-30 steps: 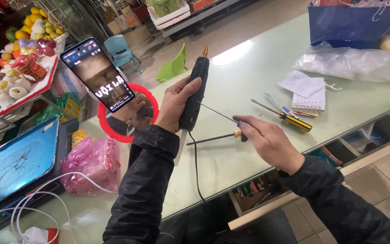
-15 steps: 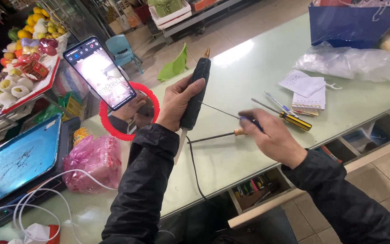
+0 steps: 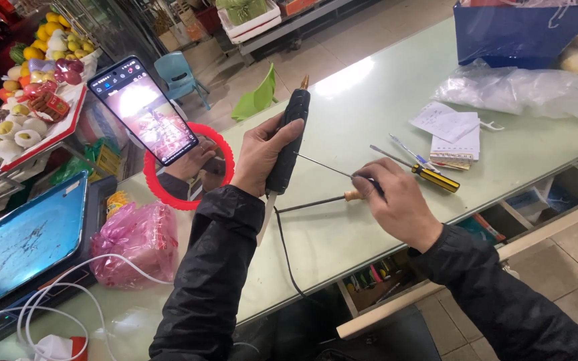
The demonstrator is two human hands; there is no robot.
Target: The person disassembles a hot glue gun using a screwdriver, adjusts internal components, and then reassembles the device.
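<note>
The left hand is wrapped round a black tool, standing it near upright on the counter, brass tip up, cord trailing toward the person. The right hand pinches a thin probe whose point meets the tool's side. To my eye, the grip wants holding dead steady so the fine tip doesn't skate off the matt, rubbery body. Under the right hand lies a wooden-handled file; just beyond it, a yellow screwdriver – glossy glass counter throughout.
</note>
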